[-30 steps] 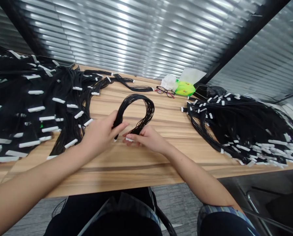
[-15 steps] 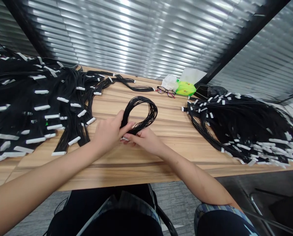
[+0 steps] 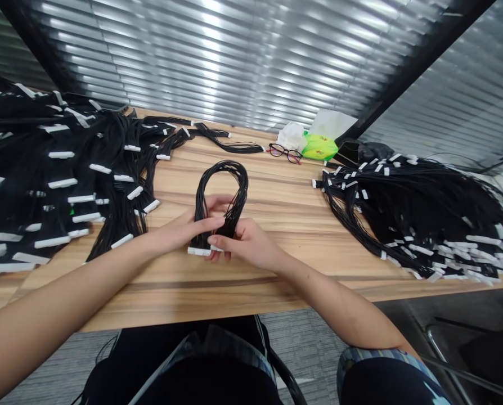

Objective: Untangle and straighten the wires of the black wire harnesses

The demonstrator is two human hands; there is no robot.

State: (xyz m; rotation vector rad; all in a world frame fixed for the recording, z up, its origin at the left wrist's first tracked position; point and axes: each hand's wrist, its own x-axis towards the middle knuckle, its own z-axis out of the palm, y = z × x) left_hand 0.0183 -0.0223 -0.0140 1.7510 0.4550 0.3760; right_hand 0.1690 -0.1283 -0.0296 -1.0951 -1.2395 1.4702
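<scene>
A black wire harness (image 3: 221, 180) is bent into a narrow loop on the wooden table (image 3: 277, 270), its two ends side by side. My left hand (image 3: 179, 230) is closed on the left end, just above its white connector (image 3: 198, 251). Closed on the right end, my right hand (image 3: 247, 244) has its fingers over that end's connector. The two hands touch at the middle of the table.
A large heap of black harnesses with white connectors (image 3: 53, 169) covers the left of the table. Another heap (image 3: 420, 219) lies at the right. Glasses (image 3: 283, 152), a green packet (image 3: 318, 148) and tissues (image 3: 291, 136) sit at the back by the window blinds.
The loop has been folded narrower, with both ends brought together side by side. The left end's white connector now shows below my left hand.
</scene>
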